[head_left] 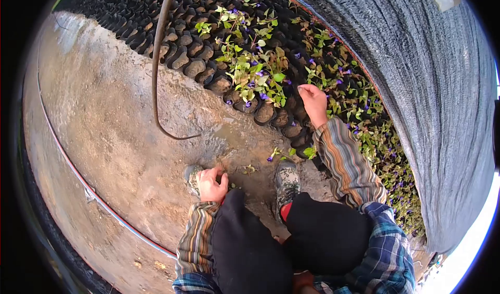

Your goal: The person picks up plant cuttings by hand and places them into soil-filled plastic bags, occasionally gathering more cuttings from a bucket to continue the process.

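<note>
Close to the flowering plants [255,64], my right hand [314,104] is raised over the edge of the pot rows, its thumb and fingertips pinched together. Whatever lies between those fingertips is too small to make out. My left hand [212,184] hangs low beside my left shoe [194,178], with thumb and fingers apart and nothing visible in it. Black pots [195,67] filled with soil stand in packed rows; those at the right hold plants with purple flowers. A small loose sprig [274,154] lies near my right shoe [287,182].
A dark hose [156,70] hangs down and curves onto the wet dirt ground [114,127]. Grey shade netting [406,75] slopes along the right side. A thin red and blue line [99,200] runs across the ground at the left.
</note>
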A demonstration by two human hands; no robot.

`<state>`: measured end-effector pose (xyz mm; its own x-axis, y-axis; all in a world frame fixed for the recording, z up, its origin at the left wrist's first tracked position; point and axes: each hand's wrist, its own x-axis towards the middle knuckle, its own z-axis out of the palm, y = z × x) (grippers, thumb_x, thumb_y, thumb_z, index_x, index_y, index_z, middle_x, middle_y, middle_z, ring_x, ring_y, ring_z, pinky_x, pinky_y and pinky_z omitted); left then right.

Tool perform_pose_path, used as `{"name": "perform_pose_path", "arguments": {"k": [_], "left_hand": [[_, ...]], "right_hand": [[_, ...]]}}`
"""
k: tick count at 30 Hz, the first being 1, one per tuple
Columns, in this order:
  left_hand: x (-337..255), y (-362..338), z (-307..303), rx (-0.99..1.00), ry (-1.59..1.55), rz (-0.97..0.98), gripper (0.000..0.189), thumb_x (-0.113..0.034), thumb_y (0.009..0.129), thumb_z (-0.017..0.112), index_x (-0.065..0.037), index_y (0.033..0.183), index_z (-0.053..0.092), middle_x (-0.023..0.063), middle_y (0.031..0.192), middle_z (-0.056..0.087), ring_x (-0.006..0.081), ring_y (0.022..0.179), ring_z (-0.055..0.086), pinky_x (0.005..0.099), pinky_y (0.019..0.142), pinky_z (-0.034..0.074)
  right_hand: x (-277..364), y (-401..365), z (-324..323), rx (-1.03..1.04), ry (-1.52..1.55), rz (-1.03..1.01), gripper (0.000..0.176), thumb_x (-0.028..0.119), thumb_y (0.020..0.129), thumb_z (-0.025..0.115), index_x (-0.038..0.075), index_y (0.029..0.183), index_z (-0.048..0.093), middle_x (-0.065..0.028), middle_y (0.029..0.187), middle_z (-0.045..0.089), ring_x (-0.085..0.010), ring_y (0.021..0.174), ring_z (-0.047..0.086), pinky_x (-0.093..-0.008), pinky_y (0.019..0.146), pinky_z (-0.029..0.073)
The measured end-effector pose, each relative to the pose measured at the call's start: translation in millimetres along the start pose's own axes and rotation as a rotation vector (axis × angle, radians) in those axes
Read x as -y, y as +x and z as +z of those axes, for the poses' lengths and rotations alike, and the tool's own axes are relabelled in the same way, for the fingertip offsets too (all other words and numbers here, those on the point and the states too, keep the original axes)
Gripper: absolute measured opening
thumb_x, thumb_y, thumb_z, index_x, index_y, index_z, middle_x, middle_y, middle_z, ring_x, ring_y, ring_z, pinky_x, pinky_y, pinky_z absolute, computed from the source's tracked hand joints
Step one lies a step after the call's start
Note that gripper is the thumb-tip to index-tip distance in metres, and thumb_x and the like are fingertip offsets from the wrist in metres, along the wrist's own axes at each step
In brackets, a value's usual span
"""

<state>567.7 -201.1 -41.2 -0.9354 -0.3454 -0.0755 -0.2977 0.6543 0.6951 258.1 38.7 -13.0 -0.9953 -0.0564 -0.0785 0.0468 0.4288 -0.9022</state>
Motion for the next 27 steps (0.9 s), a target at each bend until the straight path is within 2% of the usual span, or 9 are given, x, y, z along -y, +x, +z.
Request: {"name": "perform_pose_path", "arguments": {"k": [2, 4, 11, 14, 15, 18, 19, 22, 27], "left_hand": [[9, -11, -1, 0.020, 0.060, 0.098, 0.017, -0.017, 0.078, 0.068, -0.008, 0.093, 0.069, 0.0085, 0.082, 0.067, 0.0288, 0.090, 0.058, 0.0426, 0.092, 0.039], [10, -11, 3, -0.010, 0.053, 0.048, 0.013, -0.017, 0.078, 0.067, -0.008, 0.088, 0.070, 0.0093, 0.085, 0.067, 0.0283, 0.092, 0.057, 0.0418, 0.094, 0.038], [18, -3, 12, -0.078, 0.112, 0.012, 0.012, -0.016, 0.080, 0.063, -0.008, 0.082, 0.071, 0.0090, 0.081, 0.067, 0.0285, 0.087, 0.058, 0.0402, 0.093, 0.038], [15, -6, 11, -0.107, 0.131, 0.023, 0.012, -0.016, 0.080, 0.062, -0.008, 0.081, 0.071, 0.0090, 0.080, 0.067, 0.0286, 0.085, 0.059, 0.0406, 0.092, 0.038], [13, -6, 8, -0.102, 0.117, 0.027, 0.012, -0.016, 0.080, 0.062, -0.008, 0.081, 0.071, 0.0092, 0.080, 0.067, 0.0286, 0.084, 0.059, 0.0408, 0.091, 0.038], [13, -2, 8, -0.101, 0.092, 0.039, 0.013, -0.017, 0.081, 0.061, -0.008, 0.078, 0.070, 0.0100, 0.079, 0.067, 0.0291, 0.083, 0.059, 0.0412, 0.090, 0.038], [15, -2, 9, -0.099, 0.088, 0.041, 0.014, -0.017, 0.081, 0.061, -0.008, 0.077, 0.070, 0.0104, 0.078, 0.067, 0.0293, 0.083, 0.059, 0.0413, 0.090, 0.038], [12, -1, 7, -0.110, 0.104, 0.079, 0.015, -0.016, 0.082, 0.059, -0.008, 0.075, 0.069, 0.0101, 0.077, 0.067, 0.0285, 0.082, 0.059, 0.0411, 0.090, 0.038], [34, -1, 20, -0.102, 0.166, 0.100, 0.016, -0.020, 0.082, 0.059, -0.010, 0.074, 0.069, 0.0101, 0.076, 0.067, 0.0289, 0.083, 0.060, 0.0406, 0.090, 0.038]], "right_hand": [[-2, 10, 12, -0.106, 0.142, 0.003, 0.016, 0.012, 0.086, 0.070, -0.001, 0.095, 0.070, -0.0032, 0.082, 0.066, -0.0091, 0.073, 0.058, -0.0262, 0.067, 0.047], [2, 14, 19, -0.168, -0.140, -0.255, 0.013, 0.012, 0.082, 0.072, 0.003, 0.092, 0.072, -0.0049, 0.083, 0.064, -0.0153, 0.072, 0.060, -0.0301, 0.068, 0.049], [14, 21, 72, -0.061, -0.766, -0.452, 0.021, 0.025, 0.077, 0.077, 0.011, 0.091, 0.072, -0.0070, 0.085, 0.058, -0.0279, 0.091, 0.054, -0.0465, 0.082, 0.044], [26, 25, 70, 0.015, -0.639, -0.351, 0.022, 0.025, 0.078, 0.076, 0.011, 0.094, 0.071, -0.0079, 0.088, 0.059, -0.0301, 0.086, 0.056, -0.0489, 0.075, 0.044], [31, 23, 65, 0.078, -0.437, -0.241, 0.023, 0.021, 0.081, 0.075, 0.006, 0.097, 0.069, -0.0053, 0.082, 0.061, -0.0224, 0.068, 0.058, -0.0401, 0.056, 0.044], [36, 12, 42, 0.388, 0.449, 0.392, 0.019, 0.015, 0.084, 0.073, 0.000, 0.094, 0.067, -0.0026, 0.074, 0.060, -0.0110, 0.053, 0.052, -0.0280, 0.042, 0.035], [47, -5, 35, 0.337, 0.435, 0.408, 0.018, 0.012, 0.086, 0.072, -0.003, 0.094, 0.065, -0.0011, 0.068, 0.057, -0.0034, 0.049, 0.044, -0.0202, 0.040, 0.027], [20, -26, 34, 0.291, 0.684, 0.705, 0.010, 0.010, 0.088, 0.069, 0.004, 0.094, 0.064, 0.0009, 0.070, 0.056, -0.0063, 0.049, 0.044, -0.0218, 0.041, 0.027], [13, -75, 22, 0.176, 0.678, 0.671, 0.011, 0.004, 0.085, 0.070, 0.005, 0.094, 0.064, -0.0020, 0.069, 0.061, -0.0106, 0.055, 0.060, -0.0233, 0.042, 0.040]]}}
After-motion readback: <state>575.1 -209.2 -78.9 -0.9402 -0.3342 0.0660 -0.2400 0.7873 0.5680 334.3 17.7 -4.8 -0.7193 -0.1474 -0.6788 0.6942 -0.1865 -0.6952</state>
